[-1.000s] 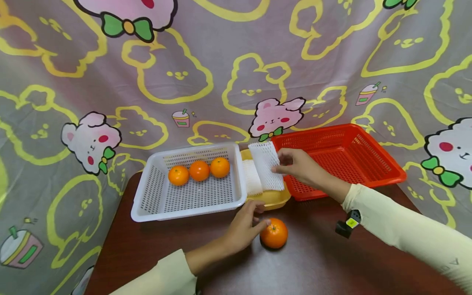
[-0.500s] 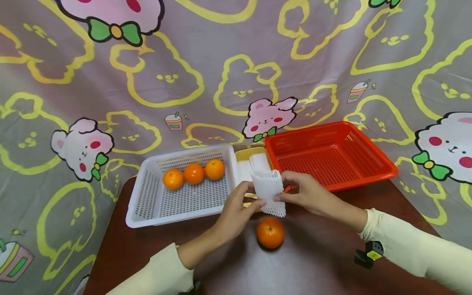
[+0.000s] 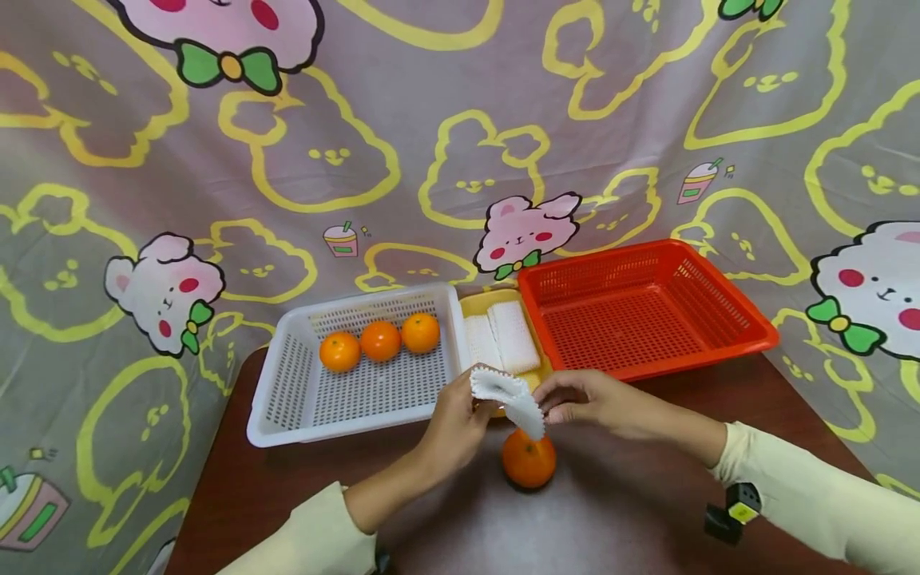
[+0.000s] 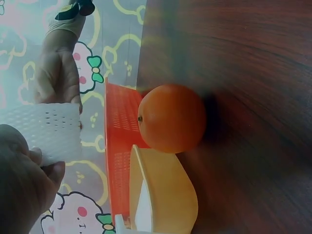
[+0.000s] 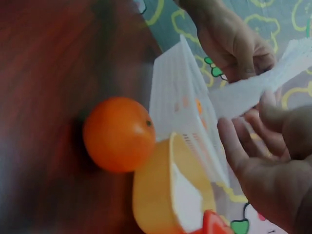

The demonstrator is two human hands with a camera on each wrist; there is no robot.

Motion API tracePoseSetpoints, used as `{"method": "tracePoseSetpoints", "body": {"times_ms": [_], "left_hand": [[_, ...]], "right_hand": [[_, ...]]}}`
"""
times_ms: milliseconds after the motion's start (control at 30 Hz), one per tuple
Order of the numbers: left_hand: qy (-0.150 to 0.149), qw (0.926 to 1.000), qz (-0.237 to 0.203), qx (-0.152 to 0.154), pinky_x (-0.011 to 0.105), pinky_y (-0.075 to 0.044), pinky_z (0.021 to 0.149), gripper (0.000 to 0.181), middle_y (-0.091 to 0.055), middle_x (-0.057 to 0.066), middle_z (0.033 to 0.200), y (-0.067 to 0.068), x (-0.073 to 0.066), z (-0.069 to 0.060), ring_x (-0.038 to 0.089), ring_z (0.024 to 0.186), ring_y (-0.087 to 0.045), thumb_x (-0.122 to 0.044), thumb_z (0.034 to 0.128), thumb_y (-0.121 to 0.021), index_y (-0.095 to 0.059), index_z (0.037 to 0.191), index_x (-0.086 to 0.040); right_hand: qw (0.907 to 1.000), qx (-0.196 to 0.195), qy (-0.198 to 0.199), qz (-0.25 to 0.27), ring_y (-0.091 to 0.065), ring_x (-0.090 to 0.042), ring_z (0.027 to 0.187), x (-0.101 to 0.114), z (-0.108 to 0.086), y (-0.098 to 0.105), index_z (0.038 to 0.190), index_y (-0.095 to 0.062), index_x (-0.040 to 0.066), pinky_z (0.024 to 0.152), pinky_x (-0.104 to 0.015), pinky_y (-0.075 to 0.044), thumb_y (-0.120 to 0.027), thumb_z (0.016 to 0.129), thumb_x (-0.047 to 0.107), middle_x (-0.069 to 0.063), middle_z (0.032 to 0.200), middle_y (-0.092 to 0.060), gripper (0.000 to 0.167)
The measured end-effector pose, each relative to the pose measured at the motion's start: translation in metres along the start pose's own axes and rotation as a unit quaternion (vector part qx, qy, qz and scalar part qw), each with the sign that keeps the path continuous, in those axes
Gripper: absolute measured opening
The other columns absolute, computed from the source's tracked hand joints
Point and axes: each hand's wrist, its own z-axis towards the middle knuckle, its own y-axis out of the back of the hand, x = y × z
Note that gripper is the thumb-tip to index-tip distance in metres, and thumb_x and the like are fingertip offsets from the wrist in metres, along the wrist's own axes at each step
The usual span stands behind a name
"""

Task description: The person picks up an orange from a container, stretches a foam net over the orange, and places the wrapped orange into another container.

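Observation:
A white foam fruit net (image 3: 513, 399) is held slanting above a loose orange (image 3: 529, 461), its upper mouth spread apart. My left hand (image 3: 456, 431) grips one side of it, and in the left wrist view the thumb of the left hand (image 4: 29, 175) lies against the mesh. From the other side my right hand (image 3: 596, 403) holds the edge between thumb and fingers. Seen from the right wrist, the right hand's thumb (image 5: 273, 109) overlaps the foam net (image 5: 248, 92). The orange (image 5: 119, 134) stands on the table, apart from both hands.
A white basket (image 3: 359, 427) at the left holds three oranges (image 3: 381, 342). In the middle, a yellow basket (image 3: 496, 300) contains more folded foam nets (image 3: 513, 335). To the right stands a red basket (image 3: 755, 343). A patterned cloth (image 3: 460, 96) hangs behind the dark wooden table (image 3: 618, 511).
The right hand has taken a foam net from the yellow basket and brought it toward me. The left hand has left the orange's side and gripped the net, which now tilts with its mouth spread.

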Motion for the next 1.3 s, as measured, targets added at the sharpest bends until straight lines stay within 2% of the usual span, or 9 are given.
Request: {"method": "tracePoseSetpoints", "body": {"times_ms": [100, 233, 333, 500, 633, 867, 1000, 1100, 1300], "left_hand": [[-0.023, 0.9997, -0.003, -0.003, 0.028, -0.058, 0.09, 0.03, -0.073, 0.004, 0.107, 0.001, 0.001, -0.001, 0.015, 0.102, -0.068, 0.013, 0.0883, -0.066, -0.071, 0.109, -0.008], [-0.044, 0.9987, -0.027, 0.003, 0.028, -0.056, 0.094, 0.036, -0.071, 0.003, 0.11, -0.001, 0.002, -0.001, 0.014, 0.105, -0.066, 0.018, 0.0866, -0.065, -0.07, 0.111, -0.009], [-0.058, 0.9978, -0.034, 0.001, 0.027, -0.056, 0.095, 0.038, -0.069, 0.003, 0.111, -0.004, 0.004, -0.001, 0.015, 0.106, -0.066, 0.019, 0.0856, -0.065, -0.069, 0.112, -0.009], [-0.079, 0.9962, -0.036, -0.007, 0.027, -0.057, 0.091, 0.041, -0.067, 0.004, 0.112, -0.008, 0.006, -0.002, 0.017, 0.106, -0.066, 0.021, 0.0841, -0.065, -0.068, 0.114, -0.008], [-0.073, 0.9964, -0.044, -0.004, 0.027, -0.057, 0.093, 0.045, -0.067, 0.004, 0.117, -0.009, 0.006, -0.002, 0.018, 0.11, -0.066, 0.019, 0.0846, -0.065, -0.067, 0.119, -0.009], [-0.068, 0.996, -0.057, -0.007, 0.027, -0.055, 0.097, 0.028, -0.065, 0.004, 0.12, -0.011, 0.005, -0.002, 0.018, 0.113, -0.065, -0.009, 0.0935, -0.074, -0.067, 0.121, -0.011], [-0.025, 0.9963, -0.082, -0.014, 0.023, -0.053, 0.097, 0.029, -0.065, 0.004, 0.12, -0.012, 0.004, -0.001, 0.018, 0.113, -0.063, 0.0, 0.0924, -0.071, -0.068, 0.119, -0.011], [0.037, 0.9942, -0.101, -0.011, 0.021, -0.053, 0.097, 0.037, -0.063, 0.005, 0.125, -0.012, 0.002, 0.002, 0.018, 0.117, -0.061, 0.008, 0.0914, -0.067, -0.065, 0.124, -0.009], [0.155, 0.9715, -0.176, 0.034, 0.026, -0.058, 0.095, 0.052, -0.052, 0.021, 0.143, -0.012, 0.001, 0.007, 0.032, 0.131, -0.056, 0.009, 0.0971, -0.056, -0.046, 0.146, -0.004]], "right_hand": [[0.9993, -0.01, -0.036, 0.004, -0.067, -0.018, 0.107, -0.004, 0.002, -0.002, 0.129, -0.062, -0.003, 0.093, -0.027, -0.057, -0.063, 0.102, 0.023, -0.017, 0.122, -0.068, 0.038], [0.9896, -0.019, -0.092, 0.109, -0.066, -0.019, 0.109, -0.008, 0.005, -0.008, 0.14, -0.051, -0.011, 0.095, -0.033, -0.058, -0.062, 0.103, 0.023, -0.017, 0.125, -0.065, 0.052], [0.9768, -0.03, -0.105, 0.184, -0.066, -0.02, 0.112, -0.009, 0.008, -0.014, 0.142, -0.045, -0.015, 0.101, -0.037, -0.057, -0.064, 0.102, 0.022, -0.015, 0.125, -0.065, 0.058], [0.972, -0.042, -0.112, 0.202, -0.067, -0.018, 0.107, -0.009, 0.013, -0.019, 0.14, -0.046, -0.015, 0.1, -0.033, -0.056, -0.068, 0.099, 0.022, -0.008, 0.118, -0.067, 0.059], [0.9677, -0.056, -0.12, 0.214, -0.066, -0.018, 0.101, -0.01, 0.018, -0.023, 0.138, -0.045, -0.012, 0.096, -0.031, -0.056, -0.072, 0.094, 0.016, -0.009, 0.11, -0.065, 0.059], [0.9607, -0.088, -0.114, 0.237, -0.064, -0.017, 0.098, -0.01, 0.024, -0.024, 0.127, -0.045, -0.007, 0.095, -0.032, -0.056, -0.072, 0.088, 0.007, -0.007, 0.105, -0.064, 0.05], [0.9536, -0.096, -0.106, 0.265, -0.065, -0.016, 0.101, -0.01, 0.025, -0.023, 0.132, -0.042, -0.008, 0.093, -0.026, -0.057, -0.071, 0.089, 0.005, -0.006, 0.111, -0.064, 0.054], [0.9491, -0.095, -0.093, 0.286, -0.065, -0.014, 0.104, -0.01, 0.026, -0.023, 0.139, -0.04, -0.009, 0.093, -0.024, -0.057, -0.067, 0.091, 0.003, -0.005, 0.117, -0.063, 0.056], [0.9458, -0.082, -0.068, 0.307, -0.067, -0.013, 0.103, -0.012, 0.026, -0.025, 0.131, -0.048, 0.002, 0.088, -0.028, -0.059, -0.058, 0.094, -0.001, -0.001, 0.116, -0.067, 0.039]]}}
